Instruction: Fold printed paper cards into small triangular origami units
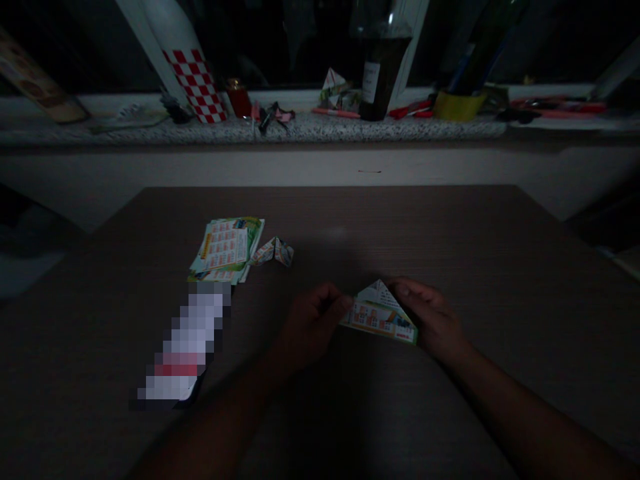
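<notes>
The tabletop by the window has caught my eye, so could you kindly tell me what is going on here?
A person holds a folded printed paper above the table: the left hand pinches its left end and the right hand holds its right side. The paper has a pointed top. Farther left lie a stack of printed sheets and, beside it, a smaller folded piece.

Bare left hand (311, 325) and right hand (437, 322), wrists and forearms (525, 403) equally bare
</notes>
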A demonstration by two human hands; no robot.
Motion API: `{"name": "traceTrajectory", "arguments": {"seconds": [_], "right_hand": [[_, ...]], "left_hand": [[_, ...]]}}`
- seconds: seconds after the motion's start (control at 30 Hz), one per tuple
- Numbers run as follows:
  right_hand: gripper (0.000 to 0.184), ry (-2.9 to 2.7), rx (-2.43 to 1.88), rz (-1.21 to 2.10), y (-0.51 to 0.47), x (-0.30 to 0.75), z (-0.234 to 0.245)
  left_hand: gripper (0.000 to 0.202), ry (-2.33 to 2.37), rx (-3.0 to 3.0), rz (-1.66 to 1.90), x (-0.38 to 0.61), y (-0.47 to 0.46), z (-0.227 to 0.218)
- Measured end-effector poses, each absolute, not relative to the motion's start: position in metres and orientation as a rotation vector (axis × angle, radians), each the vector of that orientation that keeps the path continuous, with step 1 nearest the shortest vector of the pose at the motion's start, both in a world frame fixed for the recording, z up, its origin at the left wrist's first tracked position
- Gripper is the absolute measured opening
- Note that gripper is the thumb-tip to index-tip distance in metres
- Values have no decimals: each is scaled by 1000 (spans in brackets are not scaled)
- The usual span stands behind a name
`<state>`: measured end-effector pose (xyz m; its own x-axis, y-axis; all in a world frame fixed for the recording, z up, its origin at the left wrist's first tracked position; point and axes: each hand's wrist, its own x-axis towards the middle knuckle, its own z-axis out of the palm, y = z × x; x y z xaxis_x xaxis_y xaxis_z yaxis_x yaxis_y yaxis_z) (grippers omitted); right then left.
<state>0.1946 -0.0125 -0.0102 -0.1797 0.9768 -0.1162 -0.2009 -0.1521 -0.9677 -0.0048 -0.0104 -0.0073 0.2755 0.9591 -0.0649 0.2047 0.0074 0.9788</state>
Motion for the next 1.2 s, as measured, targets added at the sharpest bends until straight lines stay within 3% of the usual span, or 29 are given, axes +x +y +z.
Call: {"name": "traceTrajectory", "arguments": {"seconds": [0.5,0.63,0.8,0.93,1.2], "right_hand": [[34,-1371,-956,1367,-15,198,-14],[24,-1431,-847,1357,-15,197,-13],[20,-1417,-1002,1356,-13,199,-14],[23,-1526,-1154,1281,-7,203,-18],[24,-2055,-1199,666,4,211,-25]], "left_hand": [[31,972,1344,733,-2,-12,-6],[31,983,1571,647,0,-14,-1],[17,1103,1935,641,-7,-8,3],[25,1233,2218,648,-23,4,-1],[32,1253,2564,568,-30,4,1]]}}
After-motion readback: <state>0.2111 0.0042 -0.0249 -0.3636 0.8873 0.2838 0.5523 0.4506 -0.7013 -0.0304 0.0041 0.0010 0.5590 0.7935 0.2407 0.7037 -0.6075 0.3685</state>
